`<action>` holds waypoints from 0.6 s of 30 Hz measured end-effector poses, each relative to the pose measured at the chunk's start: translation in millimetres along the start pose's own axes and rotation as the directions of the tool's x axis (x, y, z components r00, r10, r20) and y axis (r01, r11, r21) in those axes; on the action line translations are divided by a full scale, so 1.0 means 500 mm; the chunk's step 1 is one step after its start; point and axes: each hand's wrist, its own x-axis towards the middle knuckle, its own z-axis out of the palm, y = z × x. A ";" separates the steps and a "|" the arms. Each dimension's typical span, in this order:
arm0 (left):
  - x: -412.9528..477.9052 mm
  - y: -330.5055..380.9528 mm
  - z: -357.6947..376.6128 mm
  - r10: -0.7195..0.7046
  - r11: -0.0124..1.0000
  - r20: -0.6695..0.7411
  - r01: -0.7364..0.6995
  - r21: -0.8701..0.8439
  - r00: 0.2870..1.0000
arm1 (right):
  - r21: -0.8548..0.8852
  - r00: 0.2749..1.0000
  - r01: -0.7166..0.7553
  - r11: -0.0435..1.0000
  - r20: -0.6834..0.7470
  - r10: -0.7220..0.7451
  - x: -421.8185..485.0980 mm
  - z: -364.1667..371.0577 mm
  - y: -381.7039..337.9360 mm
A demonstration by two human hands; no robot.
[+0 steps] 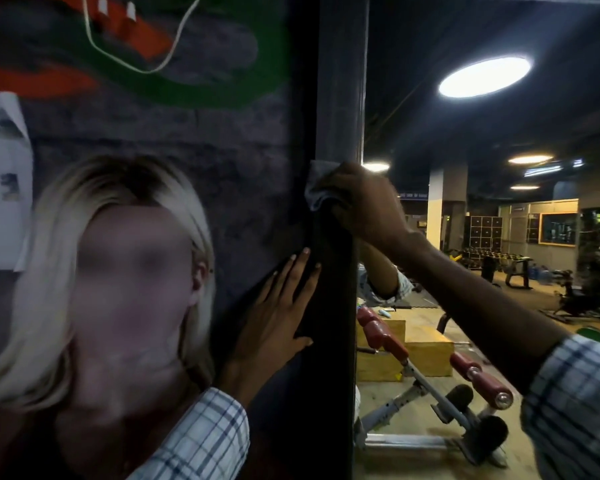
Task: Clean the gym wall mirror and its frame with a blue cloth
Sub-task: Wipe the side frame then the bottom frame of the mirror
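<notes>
Furthest left, a white paper sheet (0,188), creased and curling off the rough dark wall (222,150). Above it, a thin white cable (136,60) looping down over painted swirls of orange and green. Lower, a large printed picture of a person with pale straight hair (66,237), smooth and slightly glossy.

Next, a checked sleeve (194,441), woven, white with dark lines. Out of it, the left hand (278,306): flat, fingers straight and spread, palm pressed where wall meets frame, holding nothing.

Then the frame (340,98): a broad vertical band, dark and matte, running from top to bottom. About halfway up it, the blue cloth (317,188), soft, crumpled, greyish in the dim light, lying against the frame's face with a loose corner poking out leftward. Directly over the cloth, the right hand (364,202), fingers curled round it and clamping it to the frame, back of the hand toward the camera. Well above the left hand, no contact between the two.

Right of the frame, touching its edge, the mirror (413,116): smooth glass, reflecting the forearm, a bright oval ceiling lamp (484,77), an exercise bench (478,381) with red cylindrical pads on metal tubing, and boxy pale wooden platforms (430,351). Far right, the other checked sleeve (575,403).
</notes>
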 end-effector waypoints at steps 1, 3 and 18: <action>-0.009 -0.004 0.007 0.007 1.000 -0.001 -0.007 -0.005 1.000 | -0.014 0.996 -0.052 0.999 -0.070 0.051 -0.007 0.006 0.006; -0.024 -0.007 0.021 0.011 1.000 -0.003 -0.011 -0.018 1.000 | -0.009 0.963 -0.176 0.984 -0.209 0.170 -0.027 0.022 0.012; -0.089 0.015 0.102 -0.001 0.993 -0.072 -0.007 -0.116 0.997 | -0.084 0.999 0.047 0.995 0.006 -0.046 -0.140 0.070 -0.039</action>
